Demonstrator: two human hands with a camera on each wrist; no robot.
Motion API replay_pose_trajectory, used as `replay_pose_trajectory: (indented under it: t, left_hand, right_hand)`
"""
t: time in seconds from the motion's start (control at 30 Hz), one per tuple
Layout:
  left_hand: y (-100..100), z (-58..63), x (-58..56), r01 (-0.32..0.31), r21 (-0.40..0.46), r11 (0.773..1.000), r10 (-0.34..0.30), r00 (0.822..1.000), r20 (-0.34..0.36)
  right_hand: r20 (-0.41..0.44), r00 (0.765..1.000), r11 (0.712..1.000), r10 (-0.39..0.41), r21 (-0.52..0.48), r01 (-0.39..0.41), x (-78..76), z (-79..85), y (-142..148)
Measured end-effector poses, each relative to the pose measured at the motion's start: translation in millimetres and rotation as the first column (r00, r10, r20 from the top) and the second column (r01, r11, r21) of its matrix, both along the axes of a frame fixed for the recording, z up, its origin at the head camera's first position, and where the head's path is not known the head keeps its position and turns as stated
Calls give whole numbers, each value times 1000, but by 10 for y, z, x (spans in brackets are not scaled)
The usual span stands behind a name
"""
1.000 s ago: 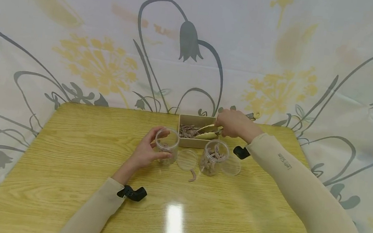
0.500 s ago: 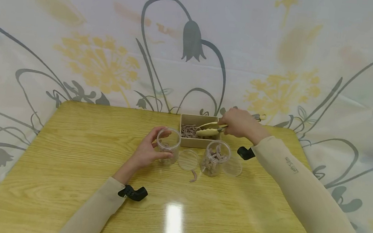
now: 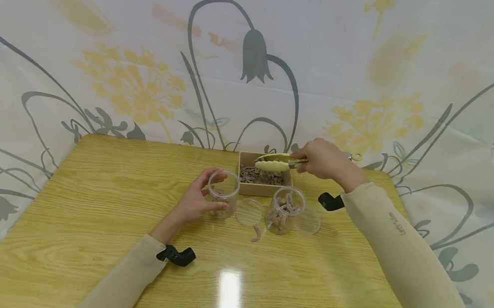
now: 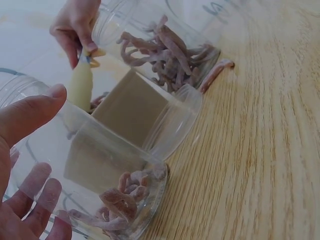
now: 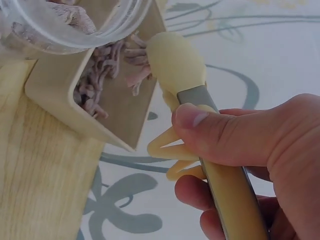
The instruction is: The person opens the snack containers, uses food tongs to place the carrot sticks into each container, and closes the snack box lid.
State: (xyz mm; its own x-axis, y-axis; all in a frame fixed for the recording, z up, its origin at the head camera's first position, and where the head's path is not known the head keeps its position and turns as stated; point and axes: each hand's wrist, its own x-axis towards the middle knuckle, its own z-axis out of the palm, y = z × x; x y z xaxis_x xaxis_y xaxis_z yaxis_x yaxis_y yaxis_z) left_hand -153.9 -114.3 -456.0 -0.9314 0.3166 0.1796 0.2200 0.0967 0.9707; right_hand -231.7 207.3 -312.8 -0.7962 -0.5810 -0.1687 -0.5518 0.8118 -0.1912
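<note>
**Tongs lifted over the worm box, jar steadied beside it**

Above the beige square box (image 3: 263, 188) at the far middle of the yellow wood-grain desk (image 3: 86, 217), the right hand (image 3: 325, 159) grips the handle of a pair of cream-tipped metal tongs (image 3: 275, 164), thumb pressed on top and fingers curled beneath. The tong tips hang over the box and appear to hold nothing; in the right wrist view the cream tips lie close together. The box holds a heap of brownish-pink rubbery worm-shaped pieces (image 3: 261, 176).

Just to the near left of the box stands a clear round plastic jar (image 3: 223, 193), open at the top, with a few of the same worm pieces lying at its bottom. The left hand (image 3: 194, 199) wraps loosely around this jar from the left, thumb at the rim and fingers curved against its wall.

A second clear plastic jar (image 3: 285, 209) stands in front of the box to the right, filled much fuller with worm pieces. Two clear round lids lie flat on the desk: one lid (image 3: 249, 211) between the two jars, the other lid (image 3: 308, 220) just right of the fuller jar. A single stray worm piece (image 3: 256, 234) lies on the desk in front of the jars.

Behind the desk hangs a pale cloth backdrop (image 3: 148, 63) printed with grey bellflowers and yellow blooms.
</note>
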Motion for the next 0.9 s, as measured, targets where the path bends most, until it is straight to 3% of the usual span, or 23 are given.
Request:
replay_pose_trajectory:
  t: [0.33, 0.5, 0.6, 0.9]
  left_hand:
    - [38, 2, -7, -22, -48, 999, 22, 1000, 16]
    - [68, 178, 71, -22, -75, 997, 23, 1000, 15]
    - [83, 301, 129, -14, -65, 998, 14, 1000, 7]
    - [83, 304, 129, -19, -66, 998, 21, 1000, 23]
  right_hand:
    - [-40, 999, 987, 12, -161, -18, 5, 104, 47]
    - [-66, 997, 971, 34, -236, -49, 71, 185, 2]
    - [-77, 995, 965, 68, -248, -85, 139, 259, -75]
    - [-62, 979, 957, 193, -207, -202, 346, 370, -388]
